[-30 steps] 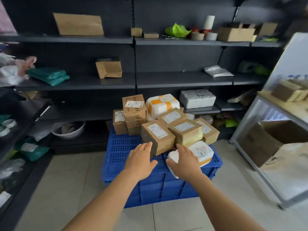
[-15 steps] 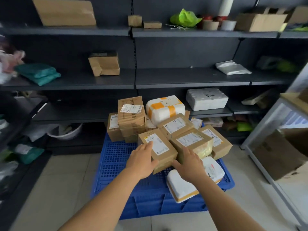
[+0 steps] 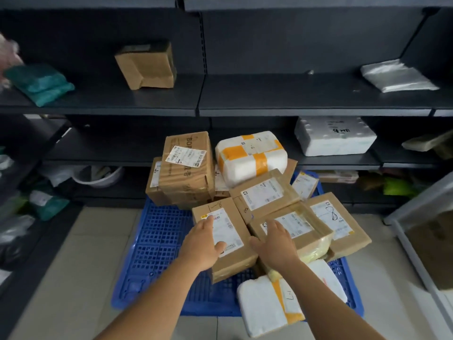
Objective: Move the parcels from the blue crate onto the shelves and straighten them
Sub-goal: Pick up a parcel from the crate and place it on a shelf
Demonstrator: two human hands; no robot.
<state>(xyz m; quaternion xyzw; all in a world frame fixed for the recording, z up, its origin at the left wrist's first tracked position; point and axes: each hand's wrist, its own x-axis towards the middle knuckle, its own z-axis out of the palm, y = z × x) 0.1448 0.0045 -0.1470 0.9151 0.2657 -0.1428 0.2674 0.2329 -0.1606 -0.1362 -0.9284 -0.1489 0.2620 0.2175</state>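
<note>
A blue crate [image 3: 159,241] on the floor is piled with taped cardboard parcels and white foam parcels bound in orange tape [image 3: 250,155]. My left hand [image 3: 203,244] lies flat on the near-left cardboard box [image 3: 232,256], with fingers stretched over its white label and thumb spread. My right hand [image 3: 277,241] rests with straight fingers on the neighbouring labelled box [image 3: 301,224], its thumb towards the gap between the two. Another foam parcel [image 3: 264,305] hangs over the crate's front edge. Dark shelves [image 3: 294,94] stand behind the crate.
The middle shelf holds a cardboard box [image 3: 147,66], teal bags [image 3: 39,83] and a white flat bag [image 3: 397,76]. A white foam box [image 3: 333,136] sits on a lower shelf. A metal table frame [image 3: 416,241] stands to the right and a white basin [image 3: 98,175] to the lower left.
Both hands moved forward from the crate's front onto the two near cardboard boxes. The view came closer and lower to the pile.
</note>
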